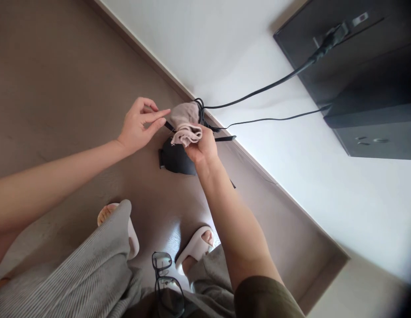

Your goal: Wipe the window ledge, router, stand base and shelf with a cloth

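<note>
My right hand (205, 143) is closed on a folded greyish-pink cloth (187, 134). The cloth lies over the upper part of a black device on the floor, whose dark rounded body (177, 157) shows below it. How far the cloth wraps round the device I cannot tell. To the left, my left hand (141, 123) holds nothing visible, with index finger and thumb stretched toward the cloth and slightly apart. Its thumb tip is close to the end of a black bar (169, 126); whether they touch is unclear. Another black bar (226, 138) sticks out to the right of my right hand.
A looped black cable (258, 92) runs from behind the cloth to a plug (334, 37) in a dark wall panel (358, 97). Below it hangs a thinner cable (268, 119). The white wall and baseboard (152, 62) border the brown floor. Glasses (169, 287) hang near my slippered feet.
</note>
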